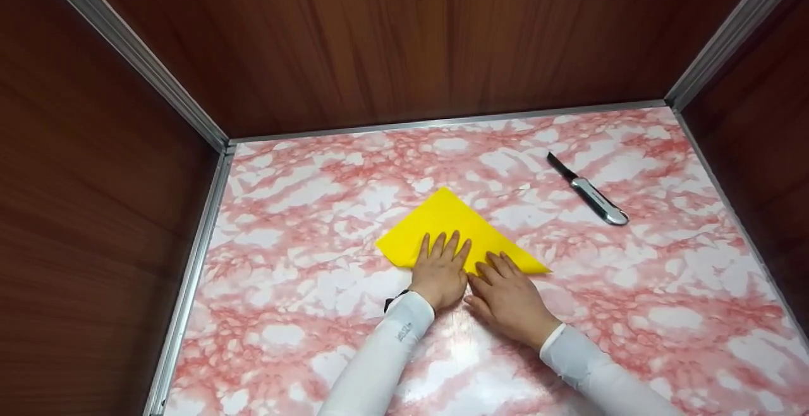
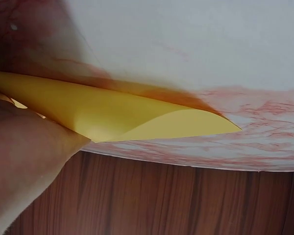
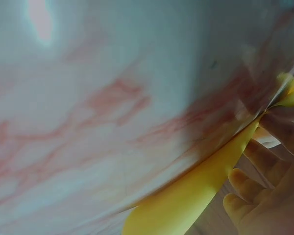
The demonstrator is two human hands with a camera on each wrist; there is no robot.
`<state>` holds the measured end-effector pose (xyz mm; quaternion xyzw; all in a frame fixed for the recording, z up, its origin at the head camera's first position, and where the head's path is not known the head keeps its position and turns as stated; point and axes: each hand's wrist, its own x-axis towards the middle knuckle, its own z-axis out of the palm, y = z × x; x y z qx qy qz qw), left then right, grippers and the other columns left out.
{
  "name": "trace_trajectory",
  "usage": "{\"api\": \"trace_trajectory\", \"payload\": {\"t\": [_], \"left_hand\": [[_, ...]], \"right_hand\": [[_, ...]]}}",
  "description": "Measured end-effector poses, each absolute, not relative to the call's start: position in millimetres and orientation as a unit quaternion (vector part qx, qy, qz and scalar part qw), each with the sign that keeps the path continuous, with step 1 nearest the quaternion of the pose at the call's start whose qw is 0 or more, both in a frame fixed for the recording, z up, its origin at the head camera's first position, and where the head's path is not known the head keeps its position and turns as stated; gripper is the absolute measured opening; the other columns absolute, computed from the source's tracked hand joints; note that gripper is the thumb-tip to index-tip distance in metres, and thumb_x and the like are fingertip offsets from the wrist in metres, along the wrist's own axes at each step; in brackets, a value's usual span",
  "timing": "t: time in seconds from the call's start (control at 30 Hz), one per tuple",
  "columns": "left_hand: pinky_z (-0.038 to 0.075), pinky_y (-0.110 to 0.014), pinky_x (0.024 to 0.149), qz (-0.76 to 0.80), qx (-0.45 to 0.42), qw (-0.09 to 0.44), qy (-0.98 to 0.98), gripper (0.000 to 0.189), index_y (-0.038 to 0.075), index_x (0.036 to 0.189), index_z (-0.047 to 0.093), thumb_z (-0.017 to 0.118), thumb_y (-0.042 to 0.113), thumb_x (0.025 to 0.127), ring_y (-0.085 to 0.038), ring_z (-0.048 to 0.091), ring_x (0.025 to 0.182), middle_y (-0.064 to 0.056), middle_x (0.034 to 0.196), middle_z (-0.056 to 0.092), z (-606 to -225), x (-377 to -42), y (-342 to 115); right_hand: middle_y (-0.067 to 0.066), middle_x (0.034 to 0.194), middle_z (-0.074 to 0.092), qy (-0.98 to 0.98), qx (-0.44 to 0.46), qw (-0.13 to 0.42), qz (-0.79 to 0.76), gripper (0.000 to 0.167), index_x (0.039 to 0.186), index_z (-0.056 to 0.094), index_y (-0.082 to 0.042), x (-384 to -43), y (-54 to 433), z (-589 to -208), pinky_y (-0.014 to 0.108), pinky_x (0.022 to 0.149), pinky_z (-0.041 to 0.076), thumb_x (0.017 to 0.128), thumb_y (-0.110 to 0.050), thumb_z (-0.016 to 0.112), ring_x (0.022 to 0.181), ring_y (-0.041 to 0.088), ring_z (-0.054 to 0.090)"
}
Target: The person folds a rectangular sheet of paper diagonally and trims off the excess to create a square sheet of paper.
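A yellow sheet of paper (image 1: 442, 214), folded over into a triangle, lies on the table with its peak pointing away from me. My left hand (image 1: 441, 274) rests on its middle, fingers spread and straight. Just to the right, my right hand (image 1: 509, 299) touches the near folded edge with its fingertips. In the left wrist view the paper (image 2: 137, 107) bulges up in a curve at its left end. The right wrist view has the fingers (image 3: 264, 161) lying along the paper's folded edge (image 3: 186, 196).
A utility knife (image 1: 594, 198) with a black blade end and grey handle lies at the back right, apart from the paper. Brown wood-look panels (image 1: 442, 36) with metal edging wall the table (image 1: 303, 340) at back, left and right. The tabletop has a red-and-white marbled pattern.
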<state>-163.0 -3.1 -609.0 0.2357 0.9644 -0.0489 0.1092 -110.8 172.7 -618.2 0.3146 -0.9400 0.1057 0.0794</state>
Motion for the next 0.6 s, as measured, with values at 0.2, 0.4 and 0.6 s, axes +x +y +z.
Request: {"api": "trace_trajectory", "payload": {"t": [0.2,0.4,0.6], "left_hand": [[0.001,-0.054,0.114,-0.047,0.233,0.111,0.965,0.061,0.028,0.157,0.014,0.032,0.043,0.101,-0.026,0.009,0.147,0.000,0.163,0.008,-610.3,-163.0,-4.3],[0.000,-0.053,0.114,-0.048,0.234,0.113,0.965,0.061,0.029,0.157,0.013,0.032,0.044,0.101,-0.025,0.007,0.147,0.001,0.163,0.007,-613.1,-163.9,-4.5],[-0.001,-0.052,0.114,-0.043,0.235,0.103,0.966,0.060,0.030,0.157,0.013,0.030,0.043,0.102,-0.025,0.007,0.147,0.001,0.163,0.007,-616.5,-164.1,-4.7]], "right_hand": [[0.014,0.134,0.056,-0.938,0.323,0.077,0.094,0.051,0.126,0.066,-0.008,-112.6,170.8,-618.2,0.053,0.113,0.016,0.096,-0.047,0.052,0.134,0.040,0.037],[0.014,0.132,0.058,-0.938,0.323,0.078,0.099,0.051,0.123,0.068,-0.008,-112.5,174.7,-616.4,0.053,0.112,0.018,0.096,-0.048,0.052,0.132,0.040,0.039],[0.014,0.130,0.059,-0.945,0.303,0.068,0.104,0.049,0.122,0.069,-0.009,-110.9,181.2,-615.2,0.052,0.113,0.019,0.097,-0.047,0.050,0.131,0.039,0.041]]}}
